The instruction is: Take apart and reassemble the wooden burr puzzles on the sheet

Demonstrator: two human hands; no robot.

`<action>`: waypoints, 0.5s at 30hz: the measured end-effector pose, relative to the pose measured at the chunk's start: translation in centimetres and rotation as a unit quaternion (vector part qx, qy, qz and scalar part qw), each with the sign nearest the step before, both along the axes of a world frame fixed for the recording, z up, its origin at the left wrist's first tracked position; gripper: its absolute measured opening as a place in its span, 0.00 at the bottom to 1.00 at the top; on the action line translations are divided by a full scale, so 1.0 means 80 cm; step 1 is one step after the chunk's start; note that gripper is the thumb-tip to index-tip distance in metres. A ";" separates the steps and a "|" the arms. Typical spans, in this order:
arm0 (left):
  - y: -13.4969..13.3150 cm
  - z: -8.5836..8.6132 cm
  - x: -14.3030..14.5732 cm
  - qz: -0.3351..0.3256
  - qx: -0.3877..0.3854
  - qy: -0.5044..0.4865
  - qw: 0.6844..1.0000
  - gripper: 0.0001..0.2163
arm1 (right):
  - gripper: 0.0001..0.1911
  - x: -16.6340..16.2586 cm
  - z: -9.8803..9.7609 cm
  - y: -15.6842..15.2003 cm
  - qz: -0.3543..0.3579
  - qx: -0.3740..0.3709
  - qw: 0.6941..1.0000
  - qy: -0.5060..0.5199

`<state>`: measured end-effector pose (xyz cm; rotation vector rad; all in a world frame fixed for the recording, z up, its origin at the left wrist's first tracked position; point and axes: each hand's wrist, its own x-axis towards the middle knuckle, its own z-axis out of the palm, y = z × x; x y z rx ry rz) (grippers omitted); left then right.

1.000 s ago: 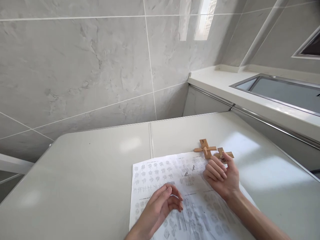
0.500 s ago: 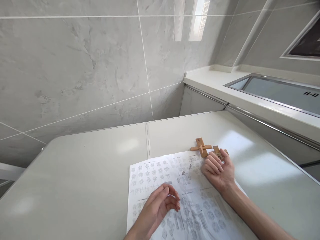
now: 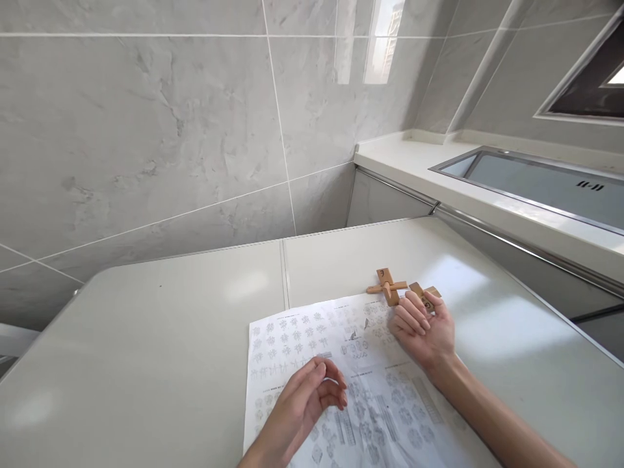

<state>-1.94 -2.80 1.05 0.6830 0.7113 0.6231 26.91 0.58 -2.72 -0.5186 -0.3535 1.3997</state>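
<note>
My right hand (image 3: 426, 335) is at the right side of the sheet, palm turned up and fingers curled. Between its thumb and fingers is a small wooden puzzle piece (image 3: 429, 298) with a dark letter-like mark, its lower part hidden by the hand. Just left of it lies a cross-shaped wooden puzzle (image 3: 387, 286) of interlocked pieces, at the sheet's top edge. My left hand (image 3: 312, 400) hovers over or rests on the printed paper sheet (image 3: 297, 338), fingers loosely bent and apart, with nothing in them. Small line drawings cover the sheet.
The white table (image 3: 170, 351) has a seam (image 3: 285, 276) running towards its back edge. Behind it stands a grey tiled wall (image 3: 146, 130). A white counter (image 3: 390, 153) with a glass-topped inset panel (image 3: 526, 179) runs along the right.
The marked wooden piece at my right hand has turned and tilted. My left hand keeps its bent shape. The whole view has shifted slightly.
</note>
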 end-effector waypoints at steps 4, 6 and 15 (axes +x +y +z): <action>0.000 0.001 0.000 0.003 0.000 -0.001 1.000 0.17 | 0.26 -0.004 0.010 -0.002 0.011 0.000 0.998 -0.069; 0.000 0.001 0.000 0.004 -0.001 -0.002 1.000 0.17 | 0.27 -0.010 0.014 -0.004 0.026 0.003 0.994 -0.103; 0.000 -0.002 0.002 0.009 -0.009 -0.005 1.000 0.17 | 0.28 -0.052 0.013 -0.026 0.167 0.038 0.963 -0.206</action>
